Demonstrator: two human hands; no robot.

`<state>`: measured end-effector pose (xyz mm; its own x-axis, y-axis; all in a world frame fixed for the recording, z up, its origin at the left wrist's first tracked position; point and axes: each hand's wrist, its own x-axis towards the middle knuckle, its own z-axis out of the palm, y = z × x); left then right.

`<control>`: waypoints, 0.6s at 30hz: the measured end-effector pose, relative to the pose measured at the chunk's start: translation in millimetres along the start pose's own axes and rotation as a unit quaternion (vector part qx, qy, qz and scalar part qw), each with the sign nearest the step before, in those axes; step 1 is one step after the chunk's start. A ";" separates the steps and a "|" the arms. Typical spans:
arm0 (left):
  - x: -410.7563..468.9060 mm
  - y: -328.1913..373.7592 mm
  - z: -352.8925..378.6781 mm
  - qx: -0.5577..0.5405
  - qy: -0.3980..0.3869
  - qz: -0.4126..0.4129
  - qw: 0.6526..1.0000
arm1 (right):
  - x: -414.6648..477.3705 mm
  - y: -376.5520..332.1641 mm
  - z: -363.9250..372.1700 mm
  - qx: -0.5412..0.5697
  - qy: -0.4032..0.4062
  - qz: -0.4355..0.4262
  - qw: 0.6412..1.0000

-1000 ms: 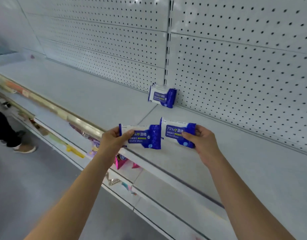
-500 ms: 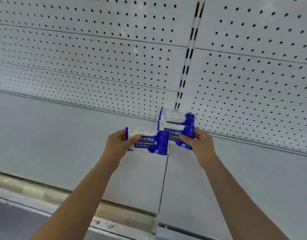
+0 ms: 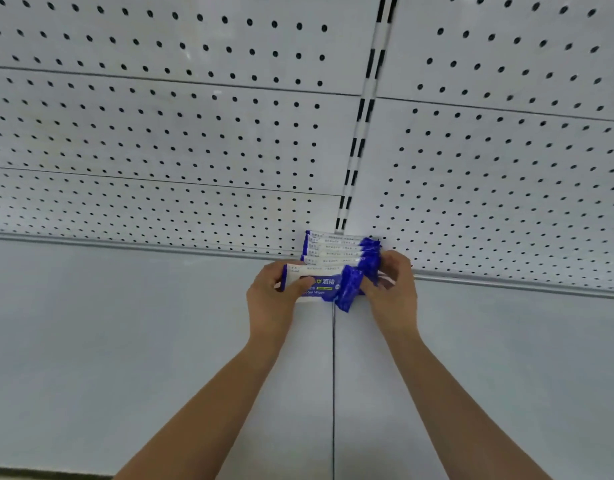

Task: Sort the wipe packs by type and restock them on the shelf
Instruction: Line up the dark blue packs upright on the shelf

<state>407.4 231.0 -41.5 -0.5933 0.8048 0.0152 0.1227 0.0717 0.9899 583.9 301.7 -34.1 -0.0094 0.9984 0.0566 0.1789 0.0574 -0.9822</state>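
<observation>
- front alcohol wipe pack (image 3: 319, 284): blue and white, label facing up, at the back of the shelf (image 3: 125, 341), hard against the row of packs (image 3: 336, 249). can't tell if it's resting on the shelf yet.
- row of packs stands against the pegboard back panel (image 3: 194, 133), under the slotted upright (image 3: 362, 133).
- left grip (image 3: 269, 299): clamped on the front pack's white left end.
- right grip (image 3: 393, 289): fingers curled, pinching the row's blue right ends.
- step, my read: adding a same-type pack to the row.
- next: seat it flush, square the ends, release both sides without tipping the row.
</observation>
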 end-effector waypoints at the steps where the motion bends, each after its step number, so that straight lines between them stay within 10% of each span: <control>1: -1.4 0.9 4.4 0.001 0.009 0.019 1.000 | -2.6 0.6 -1.4 0.036 0.002 0.010 0.999; 5: -5.1 3.4 17.5 -0.039 0.035 0.016 0.999 | -7.6 4.1 2.1 0.160 -0.029 0.065 0.985; 18: 6.5 -2.9 42.7 -0.043 -0.108 0.022 0.993 | -4.7 5.0 12.6 0.035 -0.079 0.007 0.996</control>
<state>437.2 261.1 -50.2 -0.4037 0.9142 0.0366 0.0702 -0.0090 0.9975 572.4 297.3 -41.5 -0.1623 0.9865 0.0202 0.1110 0.0385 -0.9931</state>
